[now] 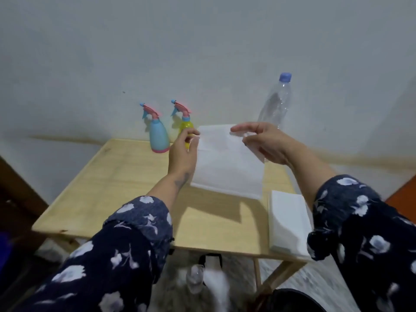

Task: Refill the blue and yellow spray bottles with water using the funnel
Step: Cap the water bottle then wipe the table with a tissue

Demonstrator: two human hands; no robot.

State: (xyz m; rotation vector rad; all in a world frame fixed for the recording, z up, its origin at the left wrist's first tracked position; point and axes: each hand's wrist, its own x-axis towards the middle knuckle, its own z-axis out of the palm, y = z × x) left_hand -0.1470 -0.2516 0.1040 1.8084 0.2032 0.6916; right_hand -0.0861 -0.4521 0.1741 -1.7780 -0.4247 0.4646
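A blue spray bottle (159, 134) with a pink trigger head stands upright at the back of the wooden table (117, 176). Right beside it stands a yellow spray bottle (186, 125), partly hidden by my left hand (182, 152). A white paper sheet (227, 163) hangs above the table, pinched at its top left corner by my left hand and at its top right corner by my right hand (263, 140). A clear water bottle (277, 102) with a blue cap stands at the back right, behind my right hand. No funnel shows in view.
A stack of white tissues (288, 221) lies at the table's front right corner. The table stands against a pale wall. Below the front edge, on the floor, are a small clear bottle (194, 278) and a blurred white object (216, 282).
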